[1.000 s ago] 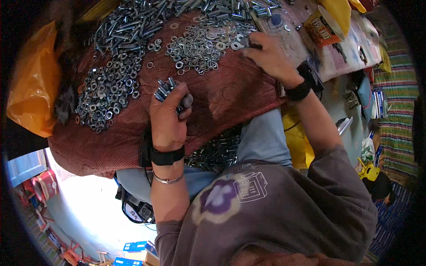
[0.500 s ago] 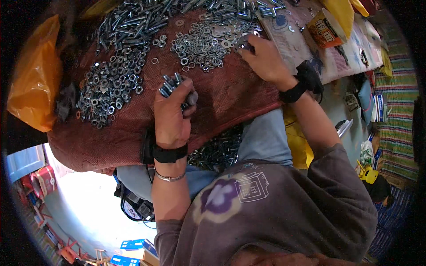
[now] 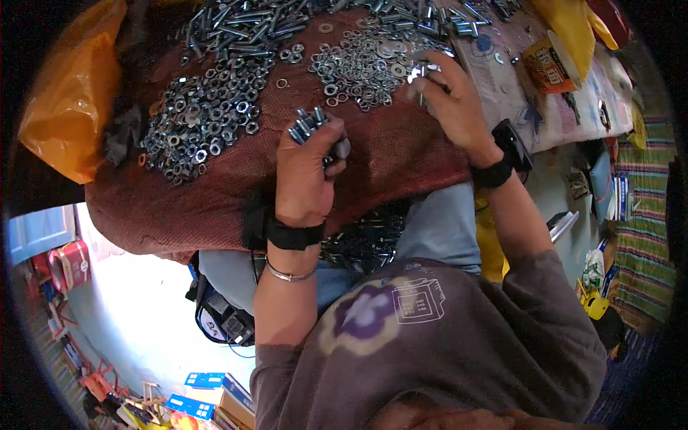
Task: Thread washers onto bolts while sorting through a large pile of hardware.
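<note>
Left hand (image 3: 307,172) clenches a bundle of bolts (image 3: 309,123). Right hand (image 3: 451,97) pinches a washer (image 3: 418,72) at the washer pile (image 3: 358,68). Big piles remain loose; assembly looks early.

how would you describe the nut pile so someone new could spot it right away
Start at the reddish-brown cloth spread over the lap. On its left part, beside the orange bag, lies the nut pile. Unlike the flat thin washers to its right and the long bolts above, its pieces are thick, six-sided rings.
</note>
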Demonstrator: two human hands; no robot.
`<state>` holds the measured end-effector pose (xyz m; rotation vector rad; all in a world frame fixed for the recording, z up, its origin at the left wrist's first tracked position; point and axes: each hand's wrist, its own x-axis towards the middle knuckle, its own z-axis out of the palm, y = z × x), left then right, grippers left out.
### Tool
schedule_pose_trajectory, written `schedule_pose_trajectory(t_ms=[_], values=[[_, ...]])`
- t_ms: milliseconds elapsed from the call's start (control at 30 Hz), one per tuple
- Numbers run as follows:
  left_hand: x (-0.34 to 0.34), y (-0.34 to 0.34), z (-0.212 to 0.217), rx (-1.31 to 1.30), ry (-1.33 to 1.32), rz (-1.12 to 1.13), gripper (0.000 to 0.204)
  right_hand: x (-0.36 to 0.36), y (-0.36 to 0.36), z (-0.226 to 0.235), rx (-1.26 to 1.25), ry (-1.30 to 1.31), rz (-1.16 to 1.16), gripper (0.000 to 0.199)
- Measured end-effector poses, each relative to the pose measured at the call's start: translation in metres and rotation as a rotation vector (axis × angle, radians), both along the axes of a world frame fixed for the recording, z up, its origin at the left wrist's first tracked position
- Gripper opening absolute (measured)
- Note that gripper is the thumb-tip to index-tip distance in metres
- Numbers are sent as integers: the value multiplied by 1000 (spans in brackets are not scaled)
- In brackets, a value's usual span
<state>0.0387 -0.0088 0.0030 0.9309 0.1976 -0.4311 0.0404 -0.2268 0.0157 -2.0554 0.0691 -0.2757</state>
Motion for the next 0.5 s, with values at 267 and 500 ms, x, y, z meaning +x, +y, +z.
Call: schedule_pose_trajectory(t_ms=[267, 500], values=[[0, 0, 6, 156, -9, 34, 14, 1, 26, -14, 298, 111, 84, 18], [6, -5, 11, 283, -47, 149, 14, 0, 17, -31, 645, 1, 61, 16]])
